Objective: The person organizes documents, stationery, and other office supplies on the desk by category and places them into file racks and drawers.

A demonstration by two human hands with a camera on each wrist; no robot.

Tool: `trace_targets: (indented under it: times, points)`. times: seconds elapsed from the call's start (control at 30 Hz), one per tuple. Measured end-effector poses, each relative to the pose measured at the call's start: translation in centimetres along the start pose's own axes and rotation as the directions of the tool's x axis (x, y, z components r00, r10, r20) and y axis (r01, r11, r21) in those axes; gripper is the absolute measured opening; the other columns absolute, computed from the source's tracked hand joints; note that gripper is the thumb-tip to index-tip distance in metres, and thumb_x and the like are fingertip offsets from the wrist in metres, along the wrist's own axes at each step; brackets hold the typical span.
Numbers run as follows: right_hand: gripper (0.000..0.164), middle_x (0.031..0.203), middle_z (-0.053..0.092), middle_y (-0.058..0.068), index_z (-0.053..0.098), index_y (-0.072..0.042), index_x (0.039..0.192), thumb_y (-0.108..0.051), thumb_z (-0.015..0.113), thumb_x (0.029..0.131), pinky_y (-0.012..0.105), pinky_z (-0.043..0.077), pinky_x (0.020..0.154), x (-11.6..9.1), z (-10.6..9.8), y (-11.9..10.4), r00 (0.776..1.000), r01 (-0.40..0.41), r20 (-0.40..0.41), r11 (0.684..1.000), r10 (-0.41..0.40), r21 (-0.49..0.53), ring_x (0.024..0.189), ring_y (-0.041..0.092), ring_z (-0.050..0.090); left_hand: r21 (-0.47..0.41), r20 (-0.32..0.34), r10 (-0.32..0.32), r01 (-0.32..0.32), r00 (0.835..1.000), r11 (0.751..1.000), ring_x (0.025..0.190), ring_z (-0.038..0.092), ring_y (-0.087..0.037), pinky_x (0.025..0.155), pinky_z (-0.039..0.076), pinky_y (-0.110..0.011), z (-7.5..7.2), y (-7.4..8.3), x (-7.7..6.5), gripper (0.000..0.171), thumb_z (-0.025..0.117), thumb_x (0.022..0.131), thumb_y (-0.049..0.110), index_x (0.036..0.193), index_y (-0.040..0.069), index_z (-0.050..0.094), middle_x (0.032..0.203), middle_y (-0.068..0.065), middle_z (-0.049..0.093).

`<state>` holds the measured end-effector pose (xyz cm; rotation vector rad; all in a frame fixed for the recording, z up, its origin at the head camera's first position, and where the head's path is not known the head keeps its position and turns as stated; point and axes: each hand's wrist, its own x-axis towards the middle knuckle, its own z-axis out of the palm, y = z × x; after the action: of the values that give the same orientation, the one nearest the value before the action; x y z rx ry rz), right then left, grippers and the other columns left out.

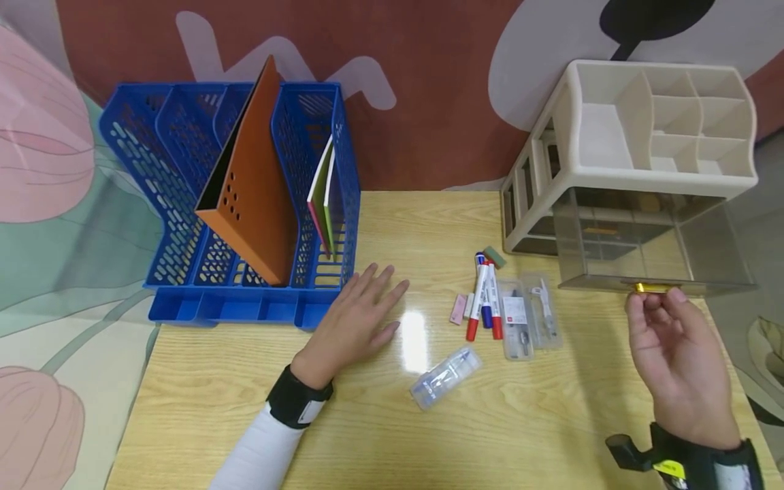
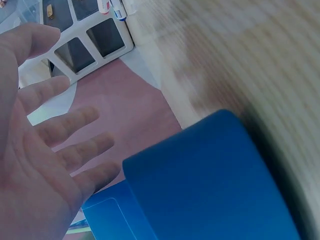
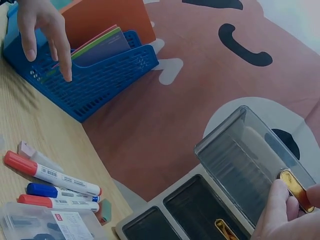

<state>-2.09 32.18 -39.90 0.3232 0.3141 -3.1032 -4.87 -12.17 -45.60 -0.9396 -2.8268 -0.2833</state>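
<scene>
In the head view my right hand [image 1: 682, 361] pinches the gold handle [image 1: 642, 288] of a clear drawer [image 1: 574, 245] with thumb and fingertips. The drawer stands pulled out of the top level of a white desk organizer [image 1: 661, 178]. From the right wrist, the same handle [image 3: 295, 190] shows between thumb and fingers. My left hand [image 1: 355, 320] holds nothing, its fingers spread beside the front right corner of a blue file rack [image 1: 245, 303]. The left wrist view shows its palm [image 2: 35, 185] next to the rack's blue front [image 2: 200, 175].
An orange folder [image 1: 251, 204] and thin notebooks [image 1: 320, 194] stand in the rack. Between rack and organizer lie red markers [image 1: 476, 306], a blue marker [image 1: 486, 316], a pink eraser [image 1: 458, 309], a green block [image 1: 494, 257], clear cases [image 1: 517, 323] and a transparent pack [image 1: 446, 376].
</scene>
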Motion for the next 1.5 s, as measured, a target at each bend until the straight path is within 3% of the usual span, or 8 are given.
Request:
trace_targets:
  times: [0.23, 0.6, 0.8, 0.97, 1.17, 1.33, 1.43, 1.5]
  points:
    - [0.025, 0.107, 0.063, 0.025, 0.061, 0.011, 0.114, -0.002, 0.04, 0.109, 0.043, 0.059, 0.098, 0.1, -0.2, 0.4, 0.999, 0.005, 0.046, 1.0, -0.005, 0.003, 0.1, 0.037, 0.065, 0.003, 0.002, 0.0, 0.0, 1.0, 1.0, 0.15, 0.039, -0.042, 0.118, 0.039, -0.059, -0.2, 0.1, 0.1, 0.066, 0.067, 0.097, 0.041, 0.156, 0.019, 0.047, 0.161, -0.016, 0.044]
    - [0.031, 0.102, 0.064, 0.018, 0.065, 0.008, 0.1, -0.005, 0.039, 0.109, 0.04, 0.058, 0.091, 0.2, -1.2, 2.2, 0.998, 0.002, 0.061, 0.982, 0.01, -0.189, 0.1, 0.033, 0.063, -0.018, 0.006, -0.011, 0.011, 1.0, 1.0, 0.149, 0.04, -0.042, 0.12, 0.036, -0.058, -0.2, 0.3, 0.4, 0.061, 0.066, 0.099, 0.038, 0.154, 0.016, 0.05, 0.16, -0.017, 0.046]
    - [0.033, 0.104, 0.065, 0.014, 0.066, 0.003, 0.101, -0.005, 0.036, 0.11, 0.033, 0.058, 0.091, 0.8, -2.0, 3.5, 0.995, -0.026, 0.077, 0.924, 0.06, -0.381, 0.102, 0.027, 0.063, -0.016, -0.01, 0.018, -0.018, 1.0, 1.0, 0.148, 0.042, -0.042, 0.119, 0.037, -0.059, 0.3, 0.9, 0.6, 0.058, 0.067, 0.098, 0.037, 0.149, 0.013, 0.055, 0.157, -0.018, 0.049]
    - [0.026, 0.114, 0.066, 0.011, 0.061, 0.0, 0.116, -0.003, 0.036, 0.111, 0.03, 0.057, 0.098, 1.7, -2.7, 4.8, 0.986, -0.123, 0.035, 0.854, 0.163, -0.505, 0.108, 0.024, 0.067, 0.007, -0.004, 0.034, -0.034, 0.999, 0.999, 0.148, 0.042, -0.042, 0.12, 0.036, -0.058, 0.6, 1.4, 0.9, 0.057, 0.065, 0.099, 0.036, 0.149, 0.012, 0.055, 0.157, -0.018, 0.049]
    - [0.027, 0.127, 0.064, 0.01, 0.056, -0.003, 0.134, -0.005, 0.044, 0.11, 0.03, 0.054, 0.104, 3.2, -2.8, 6.4, 0.963, -0.237, -0.052, 0.739, 0.264, -0.63, 0.117, 0.021, 0.067, 0.085, 0.0, 0.036, -0.036, 0.999, 0.996, 0.147, 0.043, -0.042, 0.12, 0.037, -0.058, 0.6, 1.6, 0.9, 0.053, 0.061, 0.101, 0.037, 0.148, 0.013, 0.056, 0.156, -0.018, 0.05]
    - [0.028, 0.126, 0.067, 0.008, 0.055, -0.002, 0.136, -0.004, 0.047, 0.108, 0.032, 0.055, 0.102, 4.6, -2.7, 7.4, 0.961, -0.21, -0.03, 0.657, 0.275, -0.724, 0.115, 0.02, 0.069, 0.123, -0.001, 0.037, -0.036, 0.999, 0.992, 0.146, 0.044, -0.042, 0.12, 0.037, -0.057, 0.6, 1.7, 0.8, 0.053, 0.062, 0.101, 0.037, 0.147, 0.013, 0.056, 0.155, -0.019, 0.051]
    - [0.03, 0.123, 0.068, 0.004, 0.05, -0.001, 0.137, -0.008, 0.052, 0.108, 0.028, 0.057, 0.098, 5.5, -2.6, 8.1, 0.967, -0.167, -0.04, 0.504, 0.252, -0.847, 0.109, 0.015, 0.07, 0.158, -0.01, 0.044, -0.041, 0.999, 0.987, 0.145, 0.046, -0.043, 0.119, 0.039, -0.057, 0.7, 1.6, 0.8, 0.052, 0.063, 0.1, 0.036, 0.146, 0.012, 0.058, 0.153, -0.021, 0.053]
    - [0.039, 0.123, 0.066, 0.002, 0.046, -0.002, 0.141, -0.019, 0.055, 0.108, 0.022, 0.057, 0.094, 6.0, -2.5, 8.5, 0.973, -0.121, -0.059, 0.278, 0.223, -0.953, 0.107, 0.008, 0.069, 0.18, -0.021, 0.05, -0.045, 0.999, 0.983, 0.144, 0.047, -0.043, 0.117, 0.04, -0.057, 0.7, 1.6, 0.9, 0.051, 0.064, 0.099, 0.035, 0.144, 0.011, 0.059, 0.152, -0.021, 0.054]
